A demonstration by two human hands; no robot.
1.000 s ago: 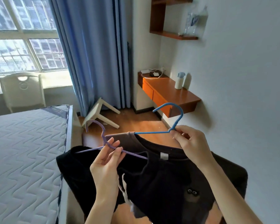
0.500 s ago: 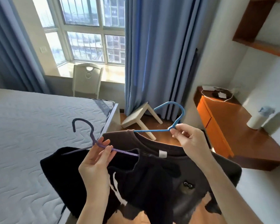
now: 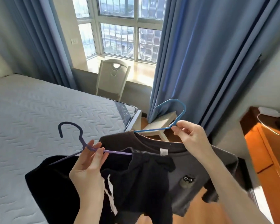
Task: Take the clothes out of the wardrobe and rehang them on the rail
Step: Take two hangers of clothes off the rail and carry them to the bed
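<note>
My left hand pinches the neck of a purple hanger, which carries black clothes with a white drawstring. My right hand grips a blue hanger just below its hook. On it hangs a dark grey T-shirt with a small cartoon patch on the chest. Both hangers are held up in front of me, side by side, the black clothes overlapping the T-shirt. No wardrobe or rail is in view.
A bare quilted mattress fills the left. A white chair stands at the window between blue curtains. A tipped stool lies behind the hangers. An orange desk is at the right.
My view has swung left, from the desk wall towards the window and bed. Both hands have kept their hold on the hangers, carried along with the turn.
</note>
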